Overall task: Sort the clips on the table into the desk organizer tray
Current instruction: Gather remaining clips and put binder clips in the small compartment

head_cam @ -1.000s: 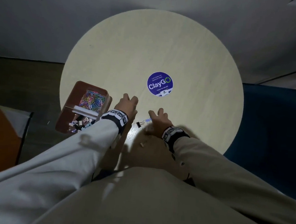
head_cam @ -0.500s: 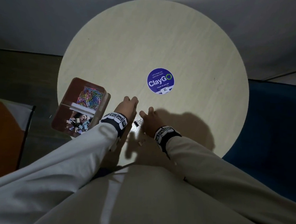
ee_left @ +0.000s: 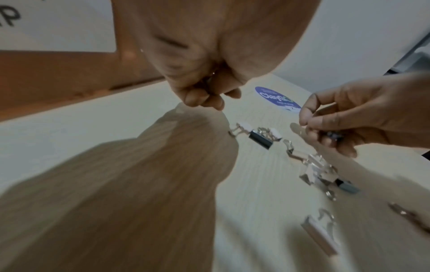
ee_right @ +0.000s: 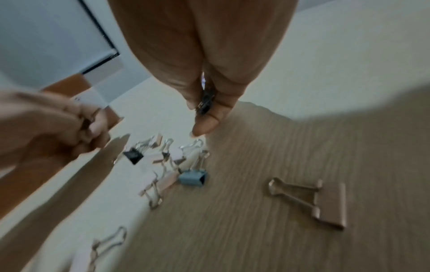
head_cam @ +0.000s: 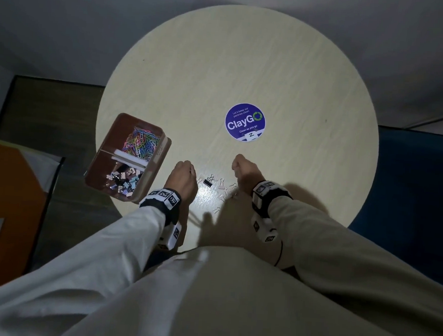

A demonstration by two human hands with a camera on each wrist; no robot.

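A brown organizer tray [head_cam: 161, 148] sits at the table's left edge. Its far compartment holds coloured paper clips [head_cam: 140, 143] and its near one binder clips [head_cam: 123, 180]. Several loose binder clips lie on the table between my hands, among them a black one [head_cam: 207, 182] [ee_left: 260, 140] [ee_right: 133, 155] and a blue one [ee_right: 193, 177] [ee_left: 349, 186]. My left hand [head_cam: 183, 175] [ee_left: 204, 97] hovers beside the tray with its fingers curled round a small wire clip [ee_right: 95, 113]. My right hand [head_cam: 243, 172] [ee_right: 204, 117] pinches a dark binder clip [ee_right: 206, 103] [ee_left: 335, 136] just above the pile.
A round purple ClayGO sticker [head_cam: 244, 122] marks the middle of the round pale table [head_cam: 248, 64]. A larger rose-gold binder clip [ee_right: 325, 202] lies apart, nearer my body. The tray overhangs the table's left rim. An orange object [head_cam: 6, 192] stands on the floor at the left.
Both hands had straight fingers on the table over the clips. Now their fingers are curled round clips, and the hands have drawn apart, uncovering the pile.
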